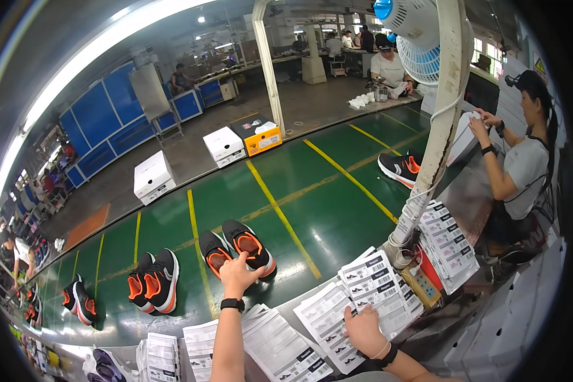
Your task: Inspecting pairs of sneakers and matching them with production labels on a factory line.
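Observation:
My left hand (240, 275) reaches over a pair of black sneakers with orange lining on the green conveyor belt. It grips at their openings, thumb toward the right sneaker (251, 245) and fingers beside the left sneaker (215, 248). My right hand (365, 332) rests on stacks of printed label sheets (328, 318) along the near edge, thumb and fingers apart. Another label stack (372, 280) lies just beyond those fingers. To the left on the belt stand more matching sneakers (154, 283) and a smaller-looking pair (79, 302).
White shoeboxes (154, 175) and an orange-and-black box (261, 137) line the belt's far side. A metal post (436, 146) rises at right, a power strip (421, 285) by its base. One sneaker (398, 170) sits beyond it. A co-worker (522, 159) handles a box at right.

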The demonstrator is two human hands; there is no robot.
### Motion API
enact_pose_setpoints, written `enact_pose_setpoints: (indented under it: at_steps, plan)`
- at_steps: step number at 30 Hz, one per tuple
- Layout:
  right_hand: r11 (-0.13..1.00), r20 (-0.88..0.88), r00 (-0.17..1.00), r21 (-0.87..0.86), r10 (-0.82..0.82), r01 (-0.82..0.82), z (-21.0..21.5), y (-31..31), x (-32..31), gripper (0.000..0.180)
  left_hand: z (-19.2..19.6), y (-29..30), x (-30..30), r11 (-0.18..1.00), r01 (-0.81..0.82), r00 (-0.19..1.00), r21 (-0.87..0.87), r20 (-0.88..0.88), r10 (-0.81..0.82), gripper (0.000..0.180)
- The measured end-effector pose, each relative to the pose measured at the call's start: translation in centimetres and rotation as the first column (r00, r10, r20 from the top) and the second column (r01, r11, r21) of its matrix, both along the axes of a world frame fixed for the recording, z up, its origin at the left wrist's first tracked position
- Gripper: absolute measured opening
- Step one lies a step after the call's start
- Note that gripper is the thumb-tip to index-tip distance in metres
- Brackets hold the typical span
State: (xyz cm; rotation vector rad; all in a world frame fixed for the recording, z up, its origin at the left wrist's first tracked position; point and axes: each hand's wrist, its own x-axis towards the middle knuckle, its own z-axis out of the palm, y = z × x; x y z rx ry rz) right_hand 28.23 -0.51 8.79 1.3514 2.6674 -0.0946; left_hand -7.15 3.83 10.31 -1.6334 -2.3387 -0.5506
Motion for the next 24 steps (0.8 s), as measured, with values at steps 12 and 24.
enact_pose_setpoints:
  at_steps: [12, 24]
  plan:
    - [0.988, 0.035, 0.999, 0.155, -0.009, 0.003, -1.6, -0.8, 0.1, 0.047, -0.7, 0.1, 1.3, 0.998, 0.003, 0.997, 0.063, -0.073, 0.001, 0.053]
    - [0.495, -0.855, 0.081, -0.371, -0.512, -0.786, 11.8, -2.1, 1.1, 0.098, -0.4, 1.1, 1.6, 0.994, 0.058, 0.995, 0.091, -0.086, -0.05, 0.057]
